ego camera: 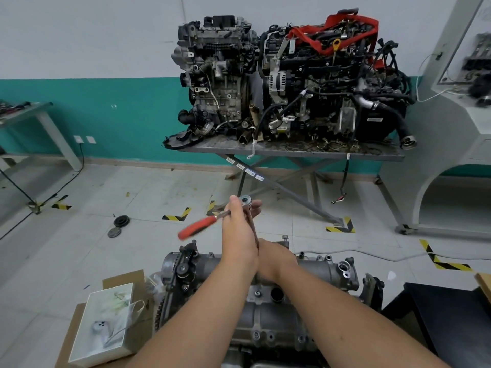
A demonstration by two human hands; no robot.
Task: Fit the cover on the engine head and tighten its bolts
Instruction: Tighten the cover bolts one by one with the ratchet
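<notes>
- Low in the frame's centre, the cover (268, 309) sits on the engine head, grey cast metal, its long axis running left to right across the frame.
- Left hand (240, 229) is raised above the far edge of the cover, fingers curled round the head end of a ratchet (212, 221); its red handle points to the lower left and is blurred.
- From the ratchet head a thin extension bar (252, 224) slants down toward the right hand (275, 258).
- Right hand lies just below and behind the left, touching its wrist, and appears to grip the bar's lower end; I cannot tell for certain, as the left hand hides those fingers.
- Judgement: the bolt being tightened lies at the cover's far edge, straight under the right hand, so the bar must stay upright on it.
- A bolt (285, 237) stands just beyond the hands.
</notes>
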